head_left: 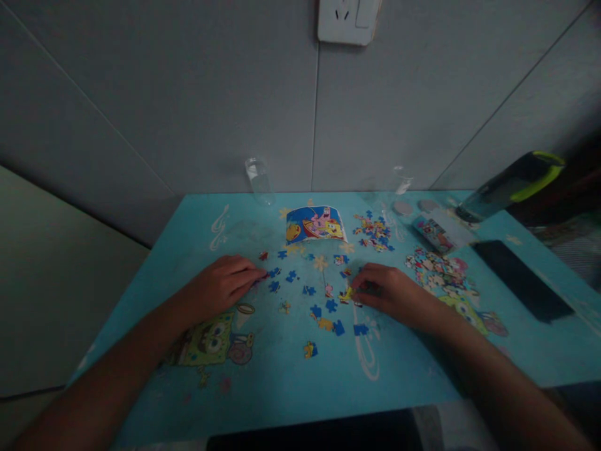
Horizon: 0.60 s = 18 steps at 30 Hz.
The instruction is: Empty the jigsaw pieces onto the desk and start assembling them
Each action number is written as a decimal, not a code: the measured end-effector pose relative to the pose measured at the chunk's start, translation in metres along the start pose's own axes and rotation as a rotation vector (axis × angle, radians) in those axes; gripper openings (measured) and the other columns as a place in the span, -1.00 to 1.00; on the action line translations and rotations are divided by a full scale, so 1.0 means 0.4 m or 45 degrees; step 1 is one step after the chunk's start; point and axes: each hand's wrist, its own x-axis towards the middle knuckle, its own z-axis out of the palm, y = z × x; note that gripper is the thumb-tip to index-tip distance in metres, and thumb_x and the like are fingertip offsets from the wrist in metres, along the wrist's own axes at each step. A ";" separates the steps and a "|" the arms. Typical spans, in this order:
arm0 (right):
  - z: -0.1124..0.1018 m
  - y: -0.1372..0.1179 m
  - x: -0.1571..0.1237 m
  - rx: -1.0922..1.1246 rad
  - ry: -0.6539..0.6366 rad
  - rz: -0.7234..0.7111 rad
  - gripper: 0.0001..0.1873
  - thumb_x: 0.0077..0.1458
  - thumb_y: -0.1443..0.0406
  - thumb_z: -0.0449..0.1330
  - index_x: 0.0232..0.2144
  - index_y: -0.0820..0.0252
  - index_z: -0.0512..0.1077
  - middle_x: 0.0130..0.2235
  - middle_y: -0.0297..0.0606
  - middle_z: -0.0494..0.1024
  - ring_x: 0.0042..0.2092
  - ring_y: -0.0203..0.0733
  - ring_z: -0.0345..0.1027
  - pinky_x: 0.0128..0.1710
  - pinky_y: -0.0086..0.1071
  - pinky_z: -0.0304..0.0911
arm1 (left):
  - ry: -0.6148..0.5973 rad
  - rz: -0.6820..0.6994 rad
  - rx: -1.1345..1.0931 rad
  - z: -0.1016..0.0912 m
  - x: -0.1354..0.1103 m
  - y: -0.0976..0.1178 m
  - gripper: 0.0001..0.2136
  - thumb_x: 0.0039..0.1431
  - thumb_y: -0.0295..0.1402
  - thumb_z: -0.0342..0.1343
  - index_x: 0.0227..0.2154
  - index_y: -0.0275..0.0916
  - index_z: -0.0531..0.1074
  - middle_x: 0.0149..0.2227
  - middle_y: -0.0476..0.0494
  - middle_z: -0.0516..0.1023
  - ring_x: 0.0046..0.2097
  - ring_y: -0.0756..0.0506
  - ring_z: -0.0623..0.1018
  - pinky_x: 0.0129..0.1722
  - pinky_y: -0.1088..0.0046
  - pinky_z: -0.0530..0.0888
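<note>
My left hand (230, 285) is closed in a pinch at the left of the scattered jigsaw pieces, with a small dark reddish puzzle piece (261, 277) at its fingertips. Opposite it, my right hand (382, 285) has curled fingers on a yellow puzzle piece (346, 294), partly hidden by the fingertips. Loose blue puzzle pieces (292, 275) lie face up between the hands, apart from one another for the most part. Closer to me lies a yellow-and-blue puzzle piece (310, 349). Behind them a curved picture card (315, 224) shows a cartoon scene in blue, pink and yellow.
Two piles of puzzle pieces lie to the right, one farther back (372, 230) and one nearer (441, 272). Clear plastic tubes (260, 180) stand at the wall. A small picture box (434, 233), a black phone-like slab (521, 279) and a dark bottle (504, 188) occupy the right side.
</note>
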 end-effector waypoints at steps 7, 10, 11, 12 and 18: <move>-0.002 0.002 -0.002 0.057 0.019 0.039 -0.91 0.19 0.25 0.27 -0.23 0.10 0.52 -0.26 -0.28 0.58 -0.29 -0.23 0.45 -0.27 -0.38 0.35 | -0.018 -0.003 -0.008 0.001 -0.004 -0.001 -0.71 0.41 -0.40 0.00 0.12 -0.13 0.46 -0.08 -0.17 0.53 -0.08 -0.10 0.51 -0.06 0.28 0.46; -0.007 0.003 -0.002 0.113 -0.004 0.151 -0.90 0.21 0.25 0.23 -0.25 0.11 0.53 -0.34 -0.33 0.58 -0.38 -0.26 0.43 -0.36 -0.40 0.31 | -0.020 -0.003 -0.003 0.003 -0.006 -0.003 -0.71 0.41 -0.40 0.01 0.12 -0.13 0.46 -0.08 -0.17 0.53 -0.09 -0.10 0.51 -0.06 0.28 0.45; -0.010 0.005 -0.002 0.128 0.000 0.183 -0.88 0.22 0.24 0.22 -0.25 0.11 0.54 -0.36 -0.33 0.59 -0.40 -0.26 0.42 -0.39 -0.40 0.29 | -0.021 -0.002 0.000 0.003 -0.006 -0.003 -0.71 0.41 -0.40 0.01 0.12 -0.13 0.46 -0.08 -0.16 0.53 -0.09 -0.10 0.51 -0.06 0.28 0.45; -0.015 0.007 -0.001 0.137 0.023 0.205 -0.86 0.22 0.22 0.20 -0.25 0.11 0.55 -0.37 -0.33 0.59 -0.41 -0.26 0.41 -0.40 -0.41 0.28 | -0.023 0.000 0.001 0.003 -0.006 -0.003 -0.71 0.41 -0.40 0.01 0.11 -0.13 0.46 -0.08 -0.16 0.53 -0.09 -0.09 0.51 -0.06 0.28 0.45; -0.062 0.047 -0.008 0.015 0.216 0.310 -0.79 0.23 0.14 0.18 -0.24 0.08 0.57 -0.39 -0.33 0.61 -0.44 -0.24 0.41 -0.43 -0.38 0.26 | -0.027 0.009 -0.011 0.001 -0.004 -0.003 -0.72 0.41 -0.40 0.01 0.10 -0.12 0.47 -0.09 -0.16 0.53 -0.11 -0.09 0.52 -0.07 0.29 0.46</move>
